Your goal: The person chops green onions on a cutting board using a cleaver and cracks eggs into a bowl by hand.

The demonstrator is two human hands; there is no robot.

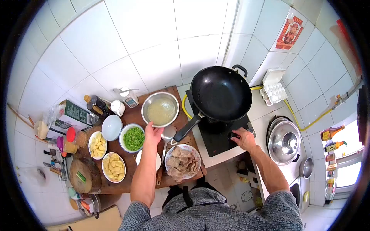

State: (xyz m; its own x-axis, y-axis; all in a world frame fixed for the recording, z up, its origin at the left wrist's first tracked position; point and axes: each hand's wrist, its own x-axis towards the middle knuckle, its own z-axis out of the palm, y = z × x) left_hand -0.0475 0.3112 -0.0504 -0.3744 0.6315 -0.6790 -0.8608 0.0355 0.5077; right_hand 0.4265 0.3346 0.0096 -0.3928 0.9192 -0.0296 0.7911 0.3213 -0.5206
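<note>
My left hand (154,133) grips the near rim of a metal bowl (145,108), which holds a cloudy pale-yellow liquid. Its thumb and fingers close on the edge. At the front of the black gas stove (216,146), my right hand (243,139) has its fingers around a dark control knob (232,135). Behind that hand a black wok (221,90) sits over the burner, its inside bare, with its long handle (187,129) pointing toward the wooden table. Just right of my left hand lies a ladle (169,133). Any flame is hidden beneath the wok.
On the wooden table (131,188) stand a plate of meat pieces (183,161), chopped greens (133,138), two bowls of yellow slices (114,167), a pale blue bowl (112,128), bottles and a round chopping board (83,175). Metal lids (285,142) and an egg carton (273,86) are at right.
</note>
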